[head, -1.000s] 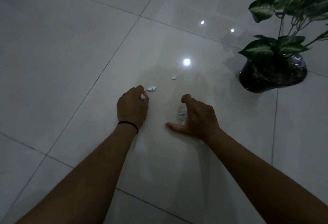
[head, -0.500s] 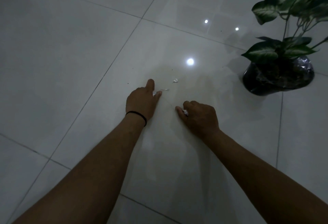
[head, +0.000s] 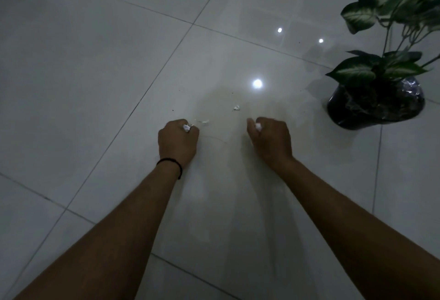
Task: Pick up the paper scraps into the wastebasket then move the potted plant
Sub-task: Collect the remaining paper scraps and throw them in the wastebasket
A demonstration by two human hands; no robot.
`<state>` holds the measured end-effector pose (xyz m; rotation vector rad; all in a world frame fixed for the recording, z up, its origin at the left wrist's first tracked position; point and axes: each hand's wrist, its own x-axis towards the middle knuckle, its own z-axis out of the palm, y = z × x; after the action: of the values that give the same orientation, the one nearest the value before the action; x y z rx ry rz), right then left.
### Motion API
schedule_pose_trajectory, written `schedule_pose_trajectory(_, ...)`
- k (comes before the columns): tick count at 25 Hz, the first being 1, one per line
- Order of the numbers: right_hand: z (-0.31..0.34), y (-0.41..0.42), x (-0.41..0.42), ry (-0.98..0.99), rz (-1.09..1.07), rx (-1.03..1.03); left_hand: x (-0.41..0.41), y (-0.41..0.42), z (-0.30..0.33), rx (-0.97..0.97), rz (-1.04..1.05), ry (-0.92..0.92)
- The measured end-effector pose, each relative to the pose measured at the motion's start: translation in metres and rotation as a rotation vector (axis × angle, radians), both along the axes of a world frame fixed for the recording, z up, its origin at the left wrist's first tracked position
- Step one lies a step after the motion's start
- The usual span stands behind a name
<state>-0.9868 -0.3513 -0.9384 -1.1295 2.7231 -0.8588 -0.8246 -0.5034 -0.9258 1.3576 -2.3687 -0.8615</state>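
On the floor (head: 95,73), the left hand (head: 178,141) and right hand (head: 271,141) sit side by side, apart. A paper scrap (head: 236,108) lies beyond, between them. The potted plant (head: 376,102) stands far right.

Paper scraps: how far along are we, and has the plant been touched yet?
Done: nothing is binned, and no wastebasket is in view. In hand: the left hand grips a crumpled scrap, and the right hand grips another scrap. Left: one small scrap lies on the floor tiles ahead, with faint bits by the left hand. The potted plant stands untouched to the right.
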Motion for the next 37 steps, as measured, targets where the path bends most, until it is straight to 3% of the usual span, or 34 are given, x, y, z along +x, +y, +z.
schedule_pose_trajectory(2,0.01,-0.017,-0.014,-0.101,-0.049,0.013,0.003,0.002,0.001,0.067,0.015,0.071)
schedule_pose_trajectory(9,0.02,-0.057,-0.019,-0.149,-0.026,0.104,-0.002,0.001,0.0,0.037,-0.006,-0.039)
schedule_pose_trajectory(18,0.017,-0.064,-0.007,0.218,0.18,0.436,0.007,0.002,0.008,0.031,0.0,-0.076)
schedule_pose_trajectory(20,0.018,-0.058,-0.001,0.159,0.17,0.44,0.006,0.001,0.012,0.014,-0.012,-0.074)
schedule_pose_trajectory(23,0.025,-0.047,0.0,-0.115,0.143,0.431,-0.002,0.006,0.02,-0.031,-0.066,-0.066)
schedule_pose_trajectory(25,0.033,-0.039,0.001,-0.258,0.15,0.376,-0.009,0.012,0.029,-0.091,-0.099,-0.051)
schedule_pose_trajectory(28,0.053,-0.011,0.004,-0.307,0.038,0.16,-0.031,0.034,0.047,-0.166,-0.183,0.003)
schedule_pose_trajectory(37,0.134,0.156,0.0,-0.083,-0.455,-0.149,-0.117,0.168,0.124,-0.188,-0.627,0.256)
